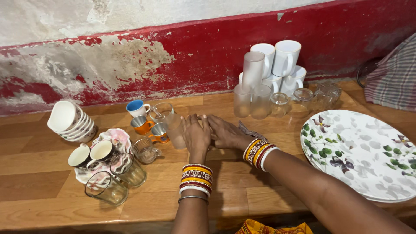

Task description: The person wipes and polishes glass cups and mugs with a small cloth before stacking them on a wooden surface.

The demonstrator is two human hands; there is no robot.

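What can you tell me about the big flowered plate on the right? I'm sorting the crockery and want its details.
The flowered plate is large, round and white, glossy like ceramic or melamine, printed with green leaves and purple flowers. It lies flat and face up on the wooden surface at the right, its far edge cut off by the picture. Nothing lies on it. The right forearm passes close beside its near left rim; whether they touch is unclear. It looks whole.

White plate (368,160) with purple flowers and green leaves; white mugs (277,60); orange cups (149,129); red wall (260,47).
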